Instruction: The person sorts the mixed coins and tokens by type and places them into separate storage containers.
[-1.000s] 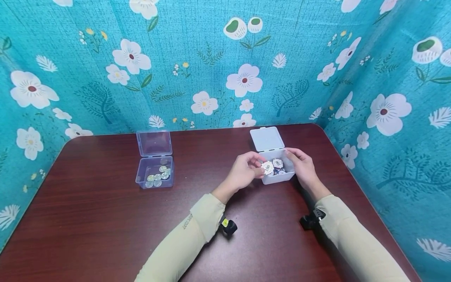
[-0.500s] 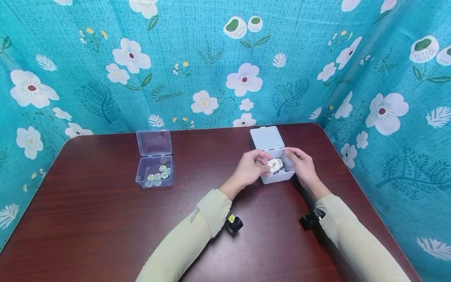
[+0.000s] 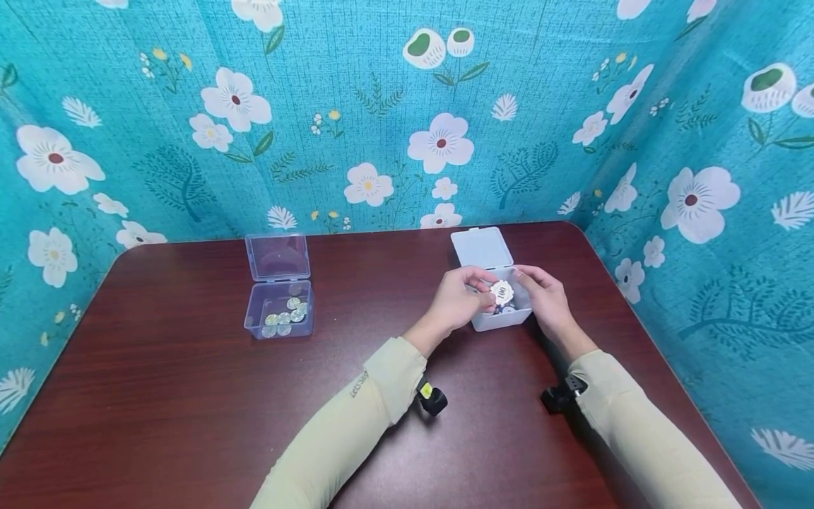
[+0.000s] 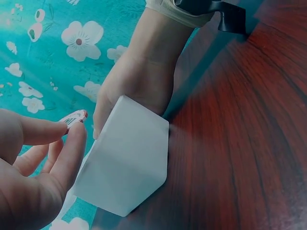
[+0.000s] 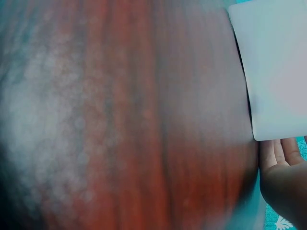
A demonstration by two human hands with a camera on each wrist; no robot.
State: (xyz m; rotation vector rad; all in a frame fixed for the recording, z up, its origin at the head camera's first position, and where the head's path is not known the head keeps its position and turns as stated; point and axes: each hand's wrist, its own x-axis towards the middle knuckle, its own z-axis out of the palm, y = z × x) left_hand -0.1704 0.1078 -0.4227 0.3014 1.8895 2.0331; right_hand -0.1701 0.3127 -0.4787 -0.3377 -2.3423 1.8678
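My left hand pinches a white poker chip marked 100 between thumb and fingers, just over a white plastic box. In the left wrist view the chip shows tilted at the fingertips, above the box's rim. My right hand grips the box's right wall, its thumb at the rim. In the right wrist view its fingers lie along the side of the box. More chips lie inside, partly hidden by the held chip and the left hand.
The white box's lid is folded back behind it. To the left stands a clear box with its lid raised and several coins inside. Both boxes are on a dark red wooden table, with a floral curtain behind.
My left hand has moved right with the chip, from the box's left edge to over its middle. The right hand and the box have stayed in place.
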